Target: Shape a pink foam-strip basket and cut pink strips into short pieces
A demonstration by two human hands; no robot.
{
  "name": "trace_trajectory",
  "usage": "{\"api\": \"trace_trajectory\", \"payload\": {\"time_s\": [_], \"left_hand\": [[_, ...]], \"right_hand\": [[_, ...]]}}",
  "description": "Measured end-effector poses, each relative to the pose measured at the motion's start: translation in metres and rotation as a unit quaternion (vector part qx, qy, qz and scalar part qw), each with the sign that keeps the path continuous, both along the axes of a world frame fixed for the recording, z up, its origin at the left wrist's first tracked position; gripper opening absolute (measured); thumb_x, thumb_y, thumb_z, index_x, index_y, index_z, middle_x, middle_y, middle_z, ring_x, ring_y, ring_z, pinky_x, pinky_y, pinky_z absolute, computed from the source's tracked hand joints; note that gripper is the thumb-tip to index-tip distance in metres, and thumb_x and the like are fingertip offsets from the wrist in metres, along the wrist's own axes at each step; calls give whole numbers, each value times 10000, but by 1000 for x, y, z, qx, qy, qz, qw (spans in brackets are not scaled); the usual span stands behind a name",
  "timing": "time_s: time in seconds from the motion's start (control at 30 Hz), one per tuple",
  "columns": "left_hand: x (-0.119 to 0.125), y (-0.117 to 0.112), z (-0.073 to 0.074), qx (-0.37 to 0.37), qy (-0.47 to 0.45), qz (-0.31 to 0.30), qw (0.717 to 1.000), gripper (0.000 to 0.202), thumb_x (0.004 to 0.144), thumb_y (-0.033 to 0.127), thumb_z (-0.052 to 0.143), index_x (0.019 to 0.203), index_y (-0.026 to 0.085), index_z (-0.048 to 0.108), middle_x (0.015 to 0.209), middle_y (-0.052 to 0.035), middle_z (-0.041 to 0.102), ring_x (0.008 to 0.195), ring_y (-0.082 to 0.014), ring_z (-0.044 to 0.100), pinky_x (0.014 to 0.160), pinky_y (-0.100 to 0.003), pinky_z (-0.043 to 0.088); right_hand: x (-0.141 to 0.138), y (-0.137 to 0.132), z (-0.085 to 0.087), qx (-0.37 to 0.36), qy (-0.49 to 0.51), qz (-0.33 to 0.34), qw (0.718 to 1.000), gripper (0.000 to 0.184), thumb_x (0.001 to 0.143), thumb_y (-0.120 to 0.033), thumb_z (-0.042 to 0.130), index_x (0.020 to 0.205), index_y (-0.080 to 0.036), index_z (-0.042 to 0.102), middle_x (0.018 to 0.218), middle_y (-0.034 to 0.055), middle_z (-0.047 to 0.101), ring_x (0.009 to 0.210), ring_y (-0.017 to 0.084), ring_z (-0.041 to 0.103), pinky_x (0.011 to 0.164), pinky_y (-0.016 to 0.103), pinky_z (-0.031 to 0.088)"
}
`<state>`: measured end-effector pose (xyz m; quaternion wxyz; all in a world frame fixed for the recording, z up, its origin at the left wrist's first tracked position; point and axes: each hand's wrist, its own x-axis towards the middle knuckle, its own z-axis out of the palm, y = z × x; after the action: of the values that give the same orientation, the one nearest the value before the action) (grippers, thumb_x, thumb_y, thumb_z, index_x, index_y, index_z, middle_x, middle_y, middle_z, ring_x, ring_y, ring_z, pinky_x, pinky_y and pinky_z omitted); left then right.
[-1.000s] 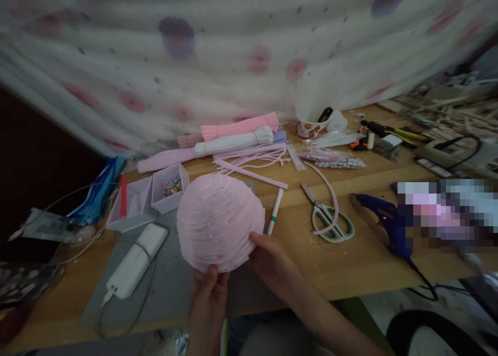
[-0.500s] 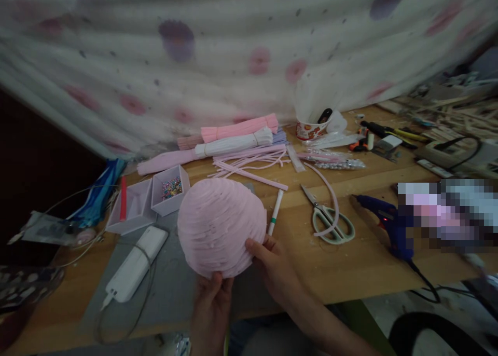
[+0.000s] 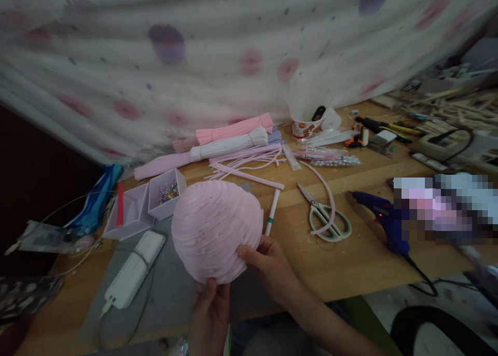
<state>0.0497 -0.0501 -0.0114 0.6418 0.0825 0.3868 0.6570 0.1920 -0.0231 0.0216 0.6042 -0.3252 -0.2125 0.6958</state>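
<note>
I hold a pink ball [image 3: 216, 229] wrapped in ridged pink strips above the near edge of the wooden table [image 3: 350, 262]. My left hand [image 3: 210, 314] props it from beneath, thumb pressed on its lower side. My right hand [image 3: 268, 265] grips its lower right flank, fingers laid on the surface. Behind the ball lie bundles of pink and white pipe cleaners [image 3: 229, 138] and loose pink strips [image 3: 249, 164]. A white pen [image 3: 271, 218] lies just right of the ball.
Green-handled scissors [image 3: 324, 218] and a blue glue gun [image 3: 383, 218] with its cord lie to the right. White trays [image 3: 150, 203] with small beads, a white power adapter [image 3: 132, 270] and a grey mat [image 3: 171, 288] sit left. A flowered curtain [image 3: 233, 50] hangs behind.
My right hand's fingers have crept further left across the ball's lower side. The ball has shifted slightly left in view; my left hand stays under it.
</note>
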Motion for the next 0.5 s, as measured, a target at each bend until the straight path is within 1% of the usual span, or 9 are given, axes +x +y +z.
{"api": "trace_trajectory", "payload": {"time_s": [0.1,0.2,0.3,0.37,0.43,0.5], "left_hand": [[2,-1,-1,-14,11,-10,1000,433,701,-11,749,942,344,808,1037,24,804,877,-178,777,757,-162,609],[2,-1,-1,-4,17,-14,1000,427,684,5,777,939,346,808,998,25,811,852,-183,780,734,-162,613],[1,2,2,12,17,-8,1000,389,678,44,796,941,331,810,1006,11,810,850,-184,780,733,-158,610],[1,4,6,8,19,-2,1000,363,656,44,797,902,310,816,991,3,812,827,-179,781,726,-150,605],[1,6,9,-10,23,8,1000,356,616,24,794,842,298,817,940,6,818,769,-167,781,700,-139,602],[2,7,13,-24,29,18,999,347,591,17,792,799,294,812,894,11,820,726,-160,779,694,-141,602]], "right_hand": [[2,0,-2,0,-3,0,1000,338,624,-458,891,829,-209,789,821,39,777,764,196,692,807,349,513],[4,0,-2,4,-6,7,1000,317,633,-451,887,823,-217,787,832,34,777,770,191,691,811,344,513],[9,-1,-1,15,-10,37,999,359,568,-444,922,795,-203,784,810,46,771,786,206,696,825,360,522],[14,-2,-2,19,-19,48,998,415,532,-479,930,779,-188,768,791,53,761,802,219,700,819,365,532],[19,-3,-5,8,-34,35,999,446,612,-586,857,785,-194,735,778,45,745,773,206,698,757,346,549],[25,-2,-10,-11,-62,4,998,468,745,-674,712,811,-211,688,752,26,723,682,175,680,616,294,542]]}}
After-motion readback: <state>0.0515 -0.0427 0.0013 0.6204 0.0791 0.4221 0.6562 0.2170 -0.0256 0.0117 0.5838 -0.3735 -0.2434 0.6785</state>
